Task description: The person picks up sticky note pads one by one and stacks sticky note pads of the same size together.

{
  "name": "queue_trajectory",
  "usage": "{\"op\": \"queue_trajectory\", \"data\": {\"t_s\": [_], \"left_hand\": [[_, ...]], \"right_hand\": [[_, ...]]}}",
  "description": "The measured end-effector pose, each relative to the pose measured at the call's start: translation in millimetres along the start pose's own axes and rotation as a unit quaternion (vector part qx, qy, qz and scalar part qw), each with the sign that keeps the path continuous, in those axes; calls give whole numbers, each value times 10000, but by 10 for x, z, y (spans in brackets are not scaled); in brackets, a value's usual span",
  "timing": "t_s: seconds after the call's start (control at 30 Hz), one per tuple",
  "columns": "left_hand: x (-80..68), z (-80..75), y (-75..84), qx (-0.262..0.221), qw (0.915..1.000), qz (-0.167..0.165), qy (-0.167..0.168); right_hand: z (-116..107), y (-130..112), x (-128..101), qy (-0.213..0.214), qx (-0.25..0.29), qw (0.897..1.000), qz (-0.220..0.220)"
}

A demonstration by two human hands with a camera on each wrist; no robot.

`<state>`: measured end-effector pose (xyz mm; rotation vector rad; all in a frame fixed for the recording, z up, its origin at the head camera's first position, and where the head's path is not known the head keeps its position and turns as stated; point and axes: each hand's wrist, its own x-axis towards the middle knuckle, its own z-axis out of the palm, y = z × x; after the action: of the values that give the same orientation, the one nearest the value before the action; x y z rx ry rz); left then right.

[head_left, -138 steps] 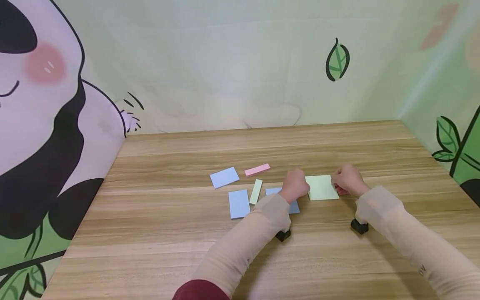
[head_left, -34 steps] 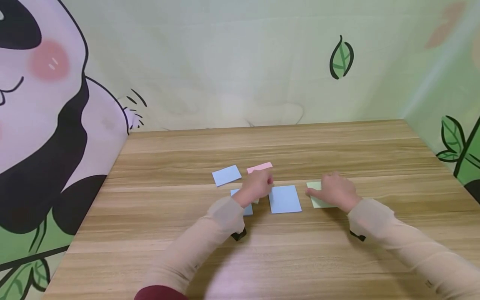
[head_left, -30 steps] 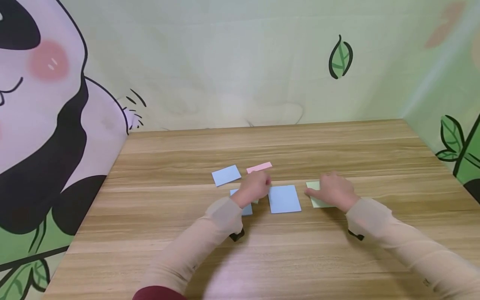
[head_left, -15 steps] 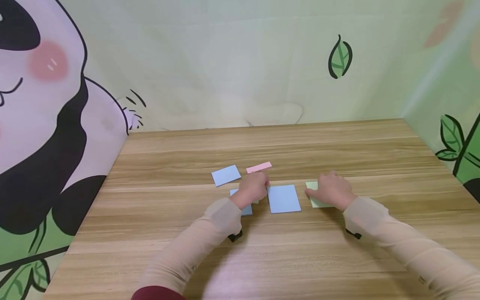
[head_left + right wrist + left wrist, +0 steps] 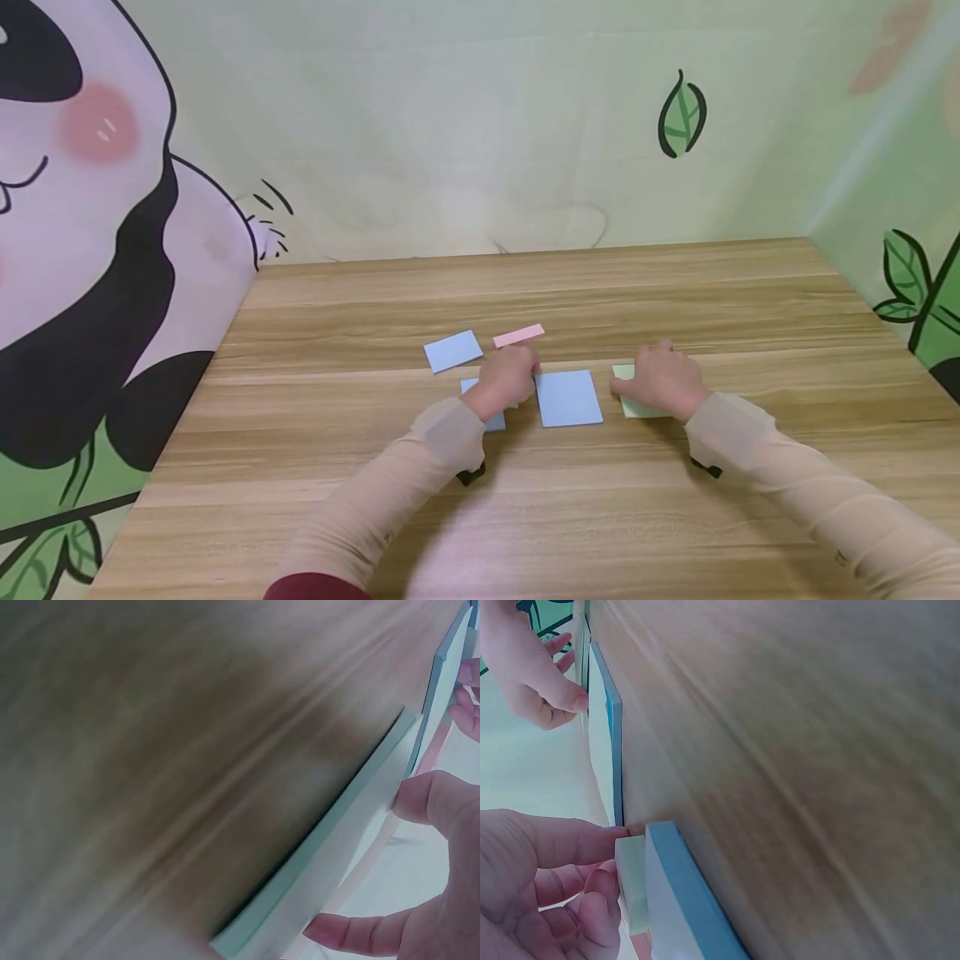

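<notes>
Taking the big blue pad [image 5: 568,398] at mid-worktop [image 5: 525,517] as landmark: the left hand [image 5: 508,379] sits just left of it, fingers curled round a narrow pale-green pad [image 5: 632,883]. The left wrist view shows thumb [image 5: 570,840] and fingertips pinching that pad's end, w/ it lying against another blue pad [image 5: 682,900] on its far side, so the grip is prob. on the short end because the long edge is blocked. From the head view that second blue pad [image 5: 487,408] peeks out under the left hand, left of the landmark. Right hand [image 5: 662,381] is just right of the landmark, resting on a light-green pad [image 5: 636,402]; in the right wrist view its thumb [image 5: 435,799] and a finger [image 5: 360,930] bracket the pad's [image 5: 330,855] edges, fingers bent round it, pad flat on the wood, likely to steady or square it. Behind the landmark, to the left, lie a third blue pad [image 5: 452,350] and a pink strip [image 5: 518,335], both apart from the hands and untouched. All pads lie flat, none stacked as far as I can see.
</notes>
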<state>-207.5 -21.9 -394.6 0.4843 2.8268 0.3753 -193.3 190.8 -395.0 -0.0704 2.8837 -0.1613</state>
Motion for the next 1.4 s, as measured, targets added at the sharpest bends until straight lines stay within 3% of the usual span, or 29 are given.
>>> {"op": "queue_trajectory", "data": {"t_s": [0.5, 0.97, 1.4], "left_hand": [[8, 18, -19, -120, 9999, -3, 9], [25, 42, -28, -51, 10000, 2, 16], [29, 50, -36, -24, 10000, -21, 21]], "right_hand": [[-42, -21, 9, 246, -29, 9996, -113], [-122, -159, -46, 90, 4, 9998, -202], [-127, -302, -73, 193, 161, 9989, -394]]}}
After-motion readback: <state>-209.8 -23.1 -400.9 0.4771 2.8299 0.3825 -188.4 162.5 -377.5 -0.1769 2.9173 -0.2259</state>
